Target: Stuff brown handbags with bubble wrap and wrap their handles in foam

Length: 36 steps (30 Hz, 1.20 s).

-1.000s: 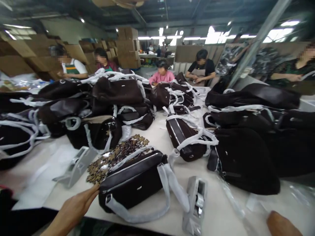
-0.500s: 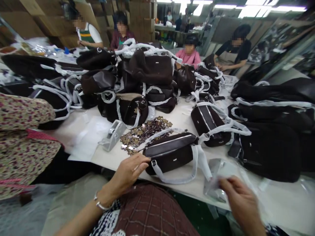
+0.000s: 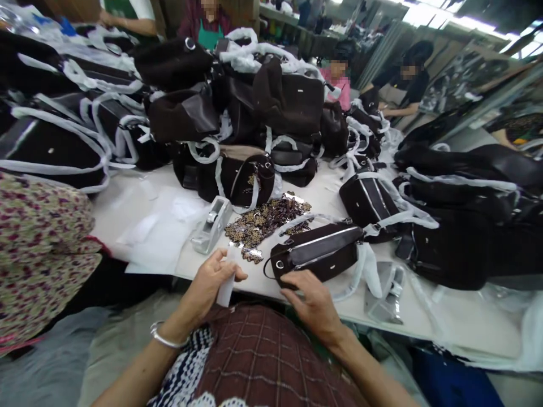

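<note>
Right hand [image 3: 314, 302] has shifted left onto the near-edge dark brown leather handbag with white-wrapped straps [image 3: 318, 257], fingers spread flat on its left end, long axis left-right, while left hand [image 3: 210, 282] pinches a white paper strip [image 3: 226, 285] just left.

Bright strip lights glare at the upper right of the frame, blown out white. The desk [image 3: 297, 294] is evenly lit, with soft shadows. Wide-angle bending stretches the edges; the far background is soft and faces are pixelated.
</note>
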Motion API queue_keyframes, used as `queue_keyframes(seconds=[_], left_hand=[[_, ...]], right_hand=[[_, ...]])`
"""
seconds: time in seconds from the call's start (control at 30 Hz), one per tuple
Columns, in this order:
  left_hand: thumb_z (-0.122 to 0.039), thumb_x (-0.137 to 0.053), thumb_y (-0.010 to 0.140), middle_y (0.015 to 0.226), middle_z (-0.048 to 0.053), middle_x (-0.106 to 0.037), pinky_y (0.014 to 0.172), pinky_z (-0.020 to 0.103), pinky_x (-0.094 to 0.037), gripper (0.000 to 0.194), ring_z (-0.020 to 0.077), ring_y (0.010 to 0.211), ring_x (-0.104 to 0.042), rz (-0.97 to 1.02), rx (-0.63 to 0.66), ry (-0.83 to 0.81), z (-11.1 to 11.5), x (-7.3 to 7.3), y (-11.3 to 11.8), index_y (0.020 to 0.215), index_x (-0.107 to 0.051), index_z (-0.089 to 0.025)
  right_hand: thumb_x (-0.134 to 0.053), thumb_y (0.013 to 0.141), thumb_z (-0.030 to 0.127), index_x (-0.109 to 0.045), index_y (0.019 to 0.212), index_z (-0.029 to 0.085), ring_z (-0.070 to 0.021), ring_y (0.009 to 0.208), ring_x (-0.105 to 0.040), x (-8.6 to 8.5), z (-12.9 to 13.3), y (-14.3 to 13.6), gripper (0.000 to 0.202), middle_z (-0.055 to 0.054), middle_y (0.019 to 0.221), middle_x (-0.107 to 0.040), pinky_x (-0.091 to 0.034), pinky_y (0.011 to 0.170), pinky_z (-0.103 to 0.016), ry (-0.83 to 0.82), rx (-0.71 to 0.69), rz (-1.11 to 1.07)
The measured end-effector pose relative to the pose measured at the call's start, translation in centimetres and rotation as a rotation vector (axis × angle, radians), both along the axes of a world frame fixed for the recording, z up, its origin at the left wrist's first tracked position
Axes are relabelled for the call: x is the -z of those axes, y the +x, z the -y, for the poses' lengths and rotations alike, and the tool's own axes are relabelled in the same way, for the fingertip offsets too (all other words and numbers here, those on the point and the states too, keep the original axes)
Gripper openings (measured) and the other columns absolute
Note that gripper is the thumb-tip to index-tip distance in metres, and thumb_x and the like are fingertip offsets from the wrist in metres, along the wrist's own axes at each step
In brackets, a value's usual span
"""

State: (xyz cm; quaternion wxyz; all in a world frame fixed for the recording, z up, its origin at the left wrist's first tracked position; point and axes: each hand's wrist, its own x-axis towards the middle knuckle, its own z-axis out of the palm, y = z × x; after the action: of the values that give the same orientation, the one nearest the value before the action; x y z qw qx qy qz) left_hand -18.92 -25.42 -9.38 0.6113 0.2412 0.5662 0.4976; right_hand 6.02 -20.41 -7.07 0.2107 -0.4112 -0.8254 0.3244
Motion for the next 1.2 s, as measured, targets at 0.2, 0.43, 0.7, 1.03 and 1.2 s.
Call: queue_keyframes(seconds=[0.2,0.43,0.7,1.03,1.2], left_hand=[[-0.046,-0.069,0.081,0.076,0.003,-0.07,0.068,0.025,-0.048,0.036,0.0157,0.07,-0.067,-0.034,0.158,-0.043,-0.1,1.8,-3.5,0.092,-0.053,-0.016],[-0.047,-0.066,0.079,0.069,-0.002,-0.059,0.058,0.022,-0.046,0.033,0.0124,0.063,-0.06,-0.111,0.283,-0.035,-0.9,1.7,-3.8,0.079,-0.054,-0.016],[-0.04,-0.062,0.084,0.118,0.01,-0.064,0.084,0.03,-0.049,0.025,0.0224,0.105,-0.061,-0.297,0.455,0.171,-2.9,4.0,-3.0,0.075,-0.061,-0.017],[-0.02,-0.064,0.086,0.103,0.006,-0.069,0.089,0.03,-0.046,0.008,0.0196,0.097,-0.062,-0.583,0.624,0.46,-5.4,5.5,0.6,0.08,-0.068,-0.018],[-0.017,-0.062,0.089,0.086,0.003,-0.068,0.077,0.026,-0.047,0.009,0.0166,0.084,-0.062,-0.693,0.605,0.534,-5.5,5.1,0.6,0.083,-0.067,-0.017]], right_hand=[[-0.065,0.083,0.016,-0.04,0.146,0.02,-0.0311,0.145,-0.024,0.8,-3.8,-3.8,0.068,-0.011,0.152,-0.04,-0.013,0.12,-0.056,0.453,-0.465,0.501],[-0.073,0.079,0.025,-0.062,0.122,0.016,-0.025,0.098,-0.057,3.5,-7.1,-5.0,0.045,-0.008,0.094,-0.067,-0.02,0.115,-0.05,0.342,-0.552,0.74],[-0.075,0.081,0.031,-0.072,0.104,0.023,-0.0206,0.091,-0.056,4.2,-8.2,-4.6,0.024,-0.004,0.089,-0.066,-0.034,0.09,-0.037,0.135,-0.441,0.572],[-0.076,0.079,0.022,-0.074,0.099,0.021,-0.0214,0.087,-0.059,4.4,-8.0,-4.5,0.02,-0.005,0.084,-0.068,-0.036,0.089,-0.038,0.116,-0.379,0.447],[-0.067,0.089,0.026,-0.071,0.109,0.025,-0.0189,0.093,-0.066,4.5,-7.9,-4.3,0.021,-0.003,0.097,-0.074,-0.027,0.107,-0.045,-0.041,-0.37,0.323]])
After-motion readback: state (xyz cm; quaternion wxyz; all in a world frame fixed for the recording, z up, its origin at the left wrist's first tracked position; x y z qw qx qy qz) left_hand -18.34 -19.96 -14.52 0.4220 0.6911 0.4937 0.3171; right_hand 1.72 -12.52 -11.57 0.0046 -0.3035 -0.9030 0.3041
